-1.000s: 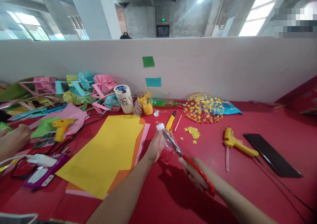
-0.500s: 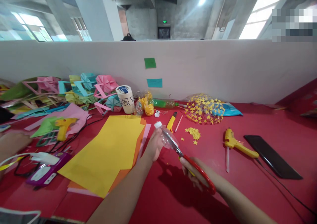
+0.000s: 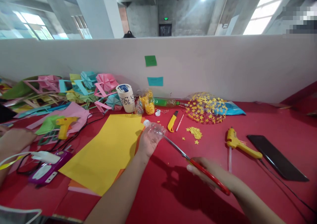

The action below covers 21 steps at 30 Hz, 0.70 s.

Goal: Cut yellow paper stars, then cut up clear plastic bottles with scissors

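Observation:
My left hand is closed around a small clear plastic bottle with a white cap, held just above the red table. My right hand grips red-handled scissors, whose blades point up-left and meet the bottle's lower end. Both hands hover over the table's middle, right of the yellow paper sheet.
A yellow utility knife, loose yellow stars, a star-covered dome, a yellow glue gun and a dark phone lie to the right. Folded paper crafts, a paper cup and another glue gun sit left. Another person's hand rests far left.
My left hand has carried the bottle left and tipped it flatter. My right hand has drawn back to the right with the scissors, so the blades reach further out to the bottle.

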### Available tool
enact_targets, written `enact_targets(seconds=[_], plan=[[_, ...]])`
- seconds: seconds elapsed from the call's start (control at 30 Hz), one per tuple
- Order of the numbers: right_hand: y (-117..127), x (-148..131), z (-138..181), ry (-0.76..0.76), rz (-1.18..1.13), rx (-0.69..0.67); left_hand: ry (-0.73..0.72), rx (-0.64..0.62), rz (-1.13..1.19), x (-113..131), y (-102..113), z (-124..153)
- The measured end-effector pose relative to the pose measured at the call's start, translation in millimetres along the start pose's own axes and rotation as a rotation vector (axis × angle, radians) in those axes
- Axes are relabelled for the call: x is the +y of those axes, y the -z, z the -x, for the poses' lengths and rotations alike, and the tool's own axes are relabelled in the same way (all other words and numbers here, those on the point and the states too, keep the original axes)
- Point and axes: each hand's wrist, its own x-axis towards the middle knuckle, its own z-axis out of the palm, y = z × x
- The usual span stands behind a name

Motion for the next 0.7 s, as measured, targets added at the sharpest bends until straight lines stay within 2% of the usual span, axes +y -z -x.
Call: enact_targets(seconds=[0.1, 0.43, 0.7], plan=[[-4.8, -0.9, -1.8, -0.033, -0.053, -0.015, 0.012, -0.001, 0.001, -0.8, 0.2, -0.9], [-17.2, -15.4, -4.4, -0.134, -0.305, -0.046, 0.017, -0.125, 0.03, -9.8, -1.9, 3.1], [-18.3, -19.6, -5.0, -0.154, -0.343, -0.028, 0.029, -0.188, 0.02, -12.8, -0.4, 3.9]])
